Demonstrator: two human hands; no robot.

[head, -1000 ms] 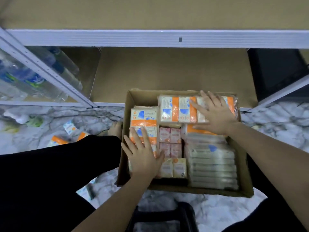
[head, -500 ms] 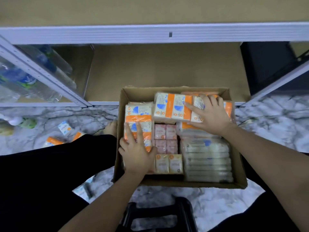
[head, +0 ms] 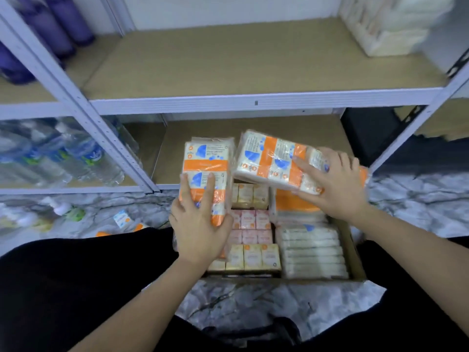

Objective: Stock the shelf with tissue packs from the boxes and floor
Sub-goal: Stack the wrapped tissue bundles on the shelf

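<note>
The left hand point(head: 200, 232) has its grip closed around an orange-and-white tissue pack point(head: 206, 168), fingers spread over its front, and the right hand point(head: 337, 184) clasps a second tissue pack point(head: 274, 161), tilted. Both packs are held above the open cardboard box point(head: 355, 260) on the marble floor point(head: 253, 301), more tissue packs packed inside. Beyond stands the metal shelf point(head: 228, 64), its wooden boards mostly bare.

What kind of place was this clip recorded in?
Probably a shop stockroom or retail storage area. Metal shelving holds shrink-wrapped water bottles, and an open cardboard box of tissue packs sits on the marble-patterned floor.
</note>
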